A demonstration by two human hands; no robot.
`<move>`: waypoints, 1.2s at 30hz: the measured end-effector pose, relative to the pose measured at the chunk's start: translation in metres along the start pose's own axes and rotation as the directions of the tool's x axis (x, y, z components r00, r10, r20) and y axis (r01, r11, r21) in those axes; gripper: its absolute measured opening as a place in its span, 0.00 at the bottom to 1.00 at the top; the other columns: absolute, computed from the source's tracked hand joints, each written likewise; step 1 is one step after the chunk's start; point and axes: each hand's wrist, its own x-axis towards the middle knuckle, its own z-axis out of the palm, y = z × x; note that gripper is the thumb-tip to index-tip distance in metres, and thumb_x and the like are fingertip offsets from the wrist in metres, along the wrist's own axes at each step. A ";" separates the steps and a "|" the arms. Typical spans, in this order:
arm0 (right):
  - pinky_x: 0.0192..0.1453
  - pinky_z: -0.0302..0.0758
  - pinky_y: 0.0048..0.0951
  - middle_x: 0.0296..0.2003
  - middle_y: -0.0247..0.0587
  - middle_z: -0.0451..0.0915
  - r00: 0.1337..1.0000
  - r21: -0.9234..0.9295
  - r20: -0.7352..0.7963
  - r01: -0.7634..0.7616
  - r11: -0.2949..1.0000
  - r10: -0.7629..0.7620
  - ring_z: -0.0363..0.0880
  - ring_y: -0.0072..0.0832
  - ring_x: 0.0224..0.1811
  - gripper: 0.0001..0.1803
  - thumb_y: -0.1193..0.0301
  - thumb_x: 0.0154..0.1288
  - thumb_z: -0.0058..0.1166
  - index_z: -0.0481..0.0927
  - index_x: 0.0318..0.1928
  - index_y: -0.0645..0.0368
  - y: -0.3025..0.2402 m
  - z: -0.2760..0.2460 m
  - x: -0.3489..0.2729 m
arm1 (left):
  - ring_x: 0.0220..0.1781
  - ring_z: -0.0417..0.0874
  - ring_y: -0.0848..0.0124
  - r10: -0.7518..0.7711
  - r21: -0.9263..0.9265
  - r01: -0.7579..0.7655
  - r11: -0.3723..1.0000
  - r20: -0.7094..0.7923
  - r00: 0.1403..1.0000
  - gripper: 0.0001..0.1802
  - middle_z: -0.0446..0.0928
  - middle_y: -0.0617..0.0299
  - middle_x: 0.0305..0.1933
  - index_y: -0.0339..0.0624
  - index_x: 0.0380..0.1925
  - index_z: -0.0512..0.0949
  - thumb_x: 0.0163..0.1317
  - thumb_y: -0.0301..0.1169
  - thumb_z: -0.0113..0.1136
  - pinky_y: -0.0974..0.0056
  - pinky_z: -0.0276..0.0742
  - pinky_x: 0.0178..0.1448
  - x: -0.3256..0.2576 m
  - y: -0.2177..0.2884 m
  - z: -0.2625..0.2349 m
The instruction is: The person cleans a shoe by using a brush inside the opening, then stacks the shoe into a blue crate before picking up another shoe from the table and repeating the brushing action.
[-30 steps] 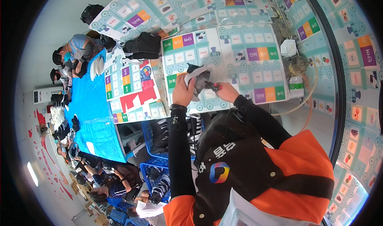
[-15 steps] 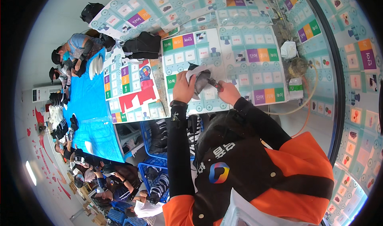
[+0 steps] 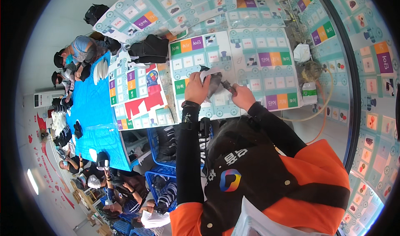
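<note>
Over the patterned table, my left hand [image 3: 195, 89] is closed on the near side of a dark grey-black, shoe-like piece [image 3: 214, 84]. A white sheet or lining [image 3: 206, 73] shows along that piece beside my fingers. From the right, my right hand [image 3: 243, 97] grips a short, dark-handled tool [image 3: 228, 86] whose exact kind I cannot make out. The tool's far end points up and left, at the right edge of the dark piece; whether they touch is unclear. Both forearms wear black sleeves.
A black bundle [image 3: 149, 48] lies at the table's far left. Blue crates [image 3: 160, 169] of black-and-white striped shoes stand below the left edge. People work around a blue-covered table [image 3: 89, 115] to the left. A white bag [image 3: 302, 52] and a hose [image 3: 331, 79] are at right.
Both hands have shifted slightly right, with the dark piece and the tool still held. The dark piece has turned a little. At the left, people near the blue table have moved.
</note>
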 end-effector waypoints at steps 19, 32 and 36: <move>0.45 0.75 0.57 0.38 0.66 0.82 0.977 -0.146 -0.166 0.111 0.983 -0.134 0.80 0.64 0.44 0.12 0.70 0.67 0.53 0.77 0.45 0.66 0.152 0.016 0.045 | 0.44 0.85 0.35 -0.700 -0.460 0.581 0.672 -0.140 0.700 0.23 0.83 0.34 0.37 0.24 0.51 0.79 0.72 0.39 0.56 0.44 0.79 0.49 -0.106 -0.125 -0.065; 0.64 0.68 0.55 0.50 0.60 0.79 0.970 -0.411 -0.240 -0.067 0.909 -0.037 0.73 0.58 0.59 0.26 0.74 0.53 0.64 0.77 0.55 0.64 0.165 -0.036 0.084 | 0.55 0.84 0.55 -0.553 -0.241 0.505 0.829 -0.220 0.804 0.35 0.84 0.50 0.52 0.40 0.71 0.66 0.71 0.45 0.62 0.52 0.81 0.55 -0.110 -0.457 -0.286; 0.64 0.69 0.53 0.48 0.55 0.81 0.929 -0.375 -0.362 -0.075 0.924 -0.071 0.75 0.55 0.58 0.20 0.77 0.53 0.64 0.80 0.49 0.61 0.126 -0.052 0.038 | 0.55 0.85 0.52 -0.422 -0.138 0.401 0.906 -0.204 0.884 0.48 0.82 0.43 0.57 0.31 0.67 0.68 0.57 0.53 0.75 0.53 0.81 0.54 0.061 -0.372 -0.143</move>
